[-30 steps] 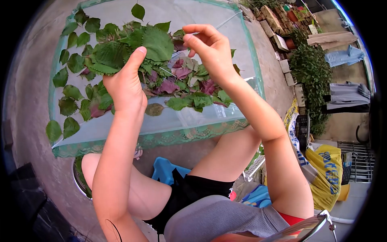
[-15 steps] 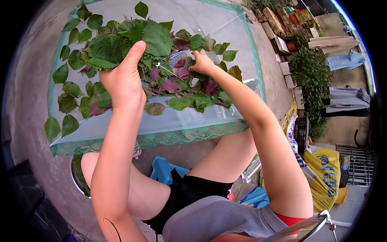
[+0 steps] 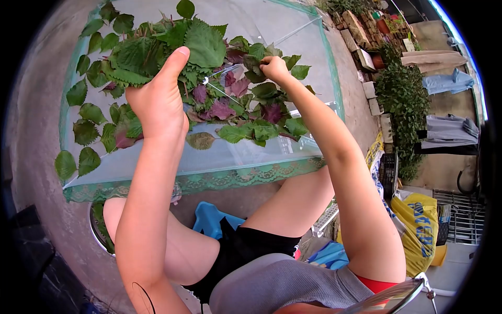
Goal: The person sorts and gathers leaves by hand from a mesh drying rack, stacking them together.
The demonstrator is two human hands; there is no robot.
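Observation:
A thick bunch of green perilla leaves (image 3: 138,55) with serrated edges is gripped in my left hand (image 3: 159,99), thumb pointing up along its right side. To the right, my right hand (image 3: 274,69) has its fingertips pinched at a dark green perilla leaf (image 3: 254,69), above other leaves. Both hands are over a white mesh food cover (image 3: 167,159) with green lace trim. Loose purple leaves (image 3: 220,110) and green leaves lie across the mesh. Single leaves (image 3: 89,160) are spread along its left side. My left palm hides part of the bunch.
Below the mesh, a blue plastic stool (image 3: 212,220) stands between my legs. A yellow bag (image 3: 415,230) and a black crate (image 3: 388,167) are at the right. Further off are a leafy shrub (image 3: 400,110), stacked bricks (image 3: 355,29) and hanging clothes (image 3: 449,131).
My right hand has moved up and to the right from the purple leaves, and its fingers now pinch a dark green perilla leaf. My left hand stays nearly still with the bunch.

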